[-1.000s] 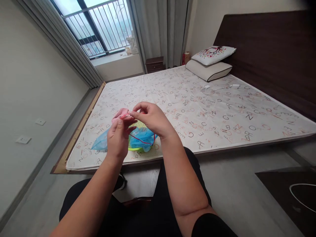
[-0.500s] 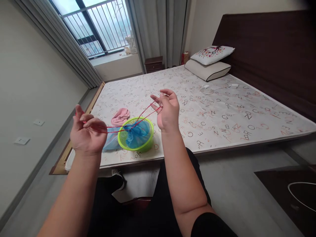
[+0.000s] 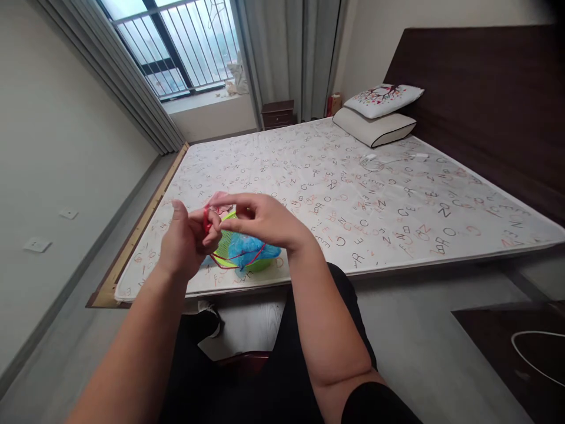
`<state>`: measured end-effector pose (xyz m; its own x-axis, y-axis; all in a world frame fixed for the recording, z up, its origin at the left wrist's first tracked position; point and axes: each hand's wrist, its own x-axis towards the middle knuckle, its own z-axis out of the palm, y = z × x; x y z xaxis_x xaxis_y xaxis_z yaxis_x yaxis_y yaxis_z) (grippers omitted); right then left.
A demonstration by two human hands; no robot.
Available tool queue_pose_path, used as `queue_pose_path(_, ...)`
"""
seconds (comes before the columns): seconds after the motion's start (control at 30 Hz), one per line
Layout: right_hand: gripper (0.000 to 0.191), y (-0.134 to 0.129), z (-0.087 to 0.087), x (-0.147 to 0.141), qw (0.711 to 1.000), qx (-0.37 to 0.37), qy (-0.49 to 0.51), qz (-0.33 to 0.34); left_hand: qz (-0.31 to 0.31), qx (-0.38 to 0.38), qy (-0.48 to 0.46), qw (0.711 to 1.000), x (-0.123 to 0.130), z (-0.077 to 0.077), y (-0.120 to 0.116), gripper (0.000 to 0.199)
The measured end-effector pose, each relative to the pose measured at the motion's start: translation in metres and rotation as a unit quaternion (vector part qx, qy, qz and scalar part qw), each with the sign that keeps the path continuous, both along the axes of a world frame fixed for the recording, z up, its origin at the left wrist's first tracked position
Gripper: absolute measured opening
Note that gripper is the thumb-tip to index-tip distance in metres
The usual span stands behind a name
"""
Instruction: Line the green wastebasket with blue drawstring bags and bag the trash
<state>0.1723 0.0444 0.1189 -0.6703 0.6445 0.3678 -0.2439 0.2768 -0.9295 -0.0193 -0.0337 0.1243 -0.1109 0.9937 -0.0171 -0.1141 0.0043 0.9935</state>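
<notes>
My left hand (image 3: 188, 238) is raised above the near-left part of the bed, its fingers curled and its thumb up. Red string (image 3: 206, 219) is wound around its fingers. My right hand (image 3: 262, 221) reaches across from the right, thumb and fingers apart, with its fingertips beside the wound string. Below both hands, a lime-green plastic basket (image 3: 226, 240) stands on the bed, partly covered by the right hand. A translucent blue bag (image 3: 249, 250) lies in it and bulges over its rim. Lengths of red string cross the bag. Behind the hands, a pink cloth (image 3: 218, 199) is mostly hidden.
The basket sits near the front edge of a mattress (image 3: 304, 171) printed with letters. Two pillows (image 3: 382, 115) are stacked by the dark headboard (image 3: 481, 82). A coiled cable (image 3: 373, 162) lies on the bed. Beyond stands a small nightstand (image 3: 277, 112) near the curtains.
My hands were apart with red string stretched between them; now they have come together over the basket. The string hangs slack across the bag, which sits closer to the basket's front rim.
</notes>
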Motion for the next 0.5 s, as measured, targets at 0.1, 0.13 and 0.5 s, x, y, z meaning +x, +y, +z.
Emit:
queue_pose_path(0.1,0.023,-0.001,-0.002,-0.007,0.999,0.04,-0.037,0.0,-0.013,-0.007,0.036,0.999,0.004,-0.005,-0.003,0.082)
queue_pose_path(0.13,0.023,0.0,-0.003,-0.007,0.998,0.044,-0.039,-0.012,-0.018,-0.007,0.054,0.998,0.004,-0.007,-0.004,0.082)
queue_pose_path(0.5,0.019,0.006,-0.004,-0.006,0.996,0.049,-0.013,-0.078,-0.008,0.032,0.057,0.998,0.012,-0.018,-0.01,0.071)
